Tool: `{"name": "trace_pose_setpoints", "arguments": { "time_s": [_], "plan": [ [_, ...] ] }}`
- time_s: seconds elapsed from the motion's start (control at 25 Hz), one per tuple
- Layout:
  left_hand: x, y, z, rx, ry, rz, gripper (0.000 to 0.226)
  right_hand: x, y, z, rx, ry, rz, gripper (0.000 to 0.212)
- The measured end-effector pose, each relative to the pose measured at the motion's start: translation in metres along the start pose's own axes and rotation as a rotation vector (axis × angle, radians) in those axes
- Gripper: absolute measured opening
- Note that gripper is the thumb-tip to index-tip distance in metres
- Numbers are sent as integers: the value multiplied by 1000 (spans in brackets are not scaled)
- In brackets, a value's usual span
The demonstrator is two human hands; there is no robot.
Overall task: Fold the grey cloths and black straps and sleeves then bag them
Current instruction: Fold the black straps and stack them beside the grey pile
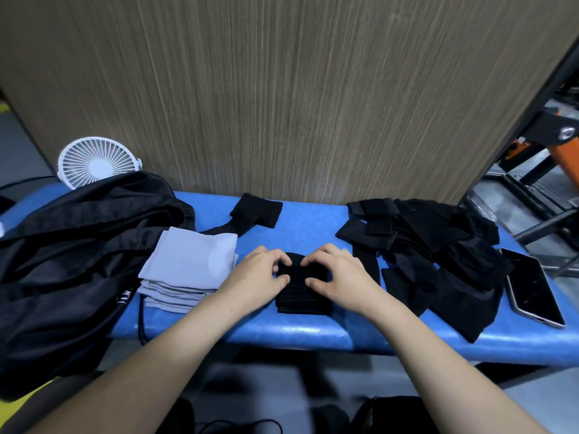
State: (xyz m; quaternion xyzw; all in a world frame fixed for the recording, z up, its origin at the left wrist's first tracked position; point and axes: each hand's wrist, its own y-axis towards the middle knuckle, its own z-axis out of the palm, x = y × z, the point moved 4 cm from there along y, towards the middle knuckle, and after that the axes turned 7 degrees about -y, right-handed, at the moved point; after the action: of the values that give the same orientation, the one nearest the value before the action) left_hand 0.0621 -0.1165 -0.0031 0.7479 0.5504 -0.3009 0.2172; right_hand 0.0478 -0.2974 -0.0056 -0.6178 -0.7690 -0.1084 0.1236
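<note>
A stack of folded black sleeves point(302, 297) lies on the blue bench point(307, 333) in front of me. My left hand point(260, 275) and my right hand point(336, 270) both pinch the top black piece between thumb and fingers. To the left sits a neat pile of folded grey cloths point(191, 264). A large black drawstring bag point(72, 255) lies slumped at the far left. On the right is a loose heap of unfolded black straps and sleeves point(432, 255). One more black piece point(257, 213) lies near the back edge.
A white desk fan point(98, 161) stands behind the bag. A phone point(532, 291) lies at the bench's right end. A wood-grain panel point(282, 89) rises right behind the bench. Metal and orange equipment point(551, 142) stands off to the right.
</note>
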Motion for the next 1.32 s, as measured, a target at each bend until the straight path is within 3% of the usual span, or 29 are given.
{"name": "trace_pose_setpoints", "arguments": {
  "time_s": [0.24, 0.4, 0.52, 0.84, 1.12, 1.32],
  "plan": [
    [-13, 2, -17, -75, 7, 86, 23, -1, 12, -12, -115, 68, 31, 24],
    [-6, 26, -59, -296, 317, 138, 30, 3, 32, -17, -163, 62, 14, 25],
    [9, 43, -84, -430, 410, 112, 33, 9, 54, -16, -151, 44, 23, 32],
    [42, 63, -95, -482, 417, 56, 42, 38, 150, 2, -19, -140, -20, 62],
    [49, 67, -96, -499, 398, 55, 44, 39, 194, 21, 112, -173, 9, 74],
    [52, 66, -97, -494, 377, 43, 45, 43, 194, 17, 58, -201, -9, 72]
  ]
}}
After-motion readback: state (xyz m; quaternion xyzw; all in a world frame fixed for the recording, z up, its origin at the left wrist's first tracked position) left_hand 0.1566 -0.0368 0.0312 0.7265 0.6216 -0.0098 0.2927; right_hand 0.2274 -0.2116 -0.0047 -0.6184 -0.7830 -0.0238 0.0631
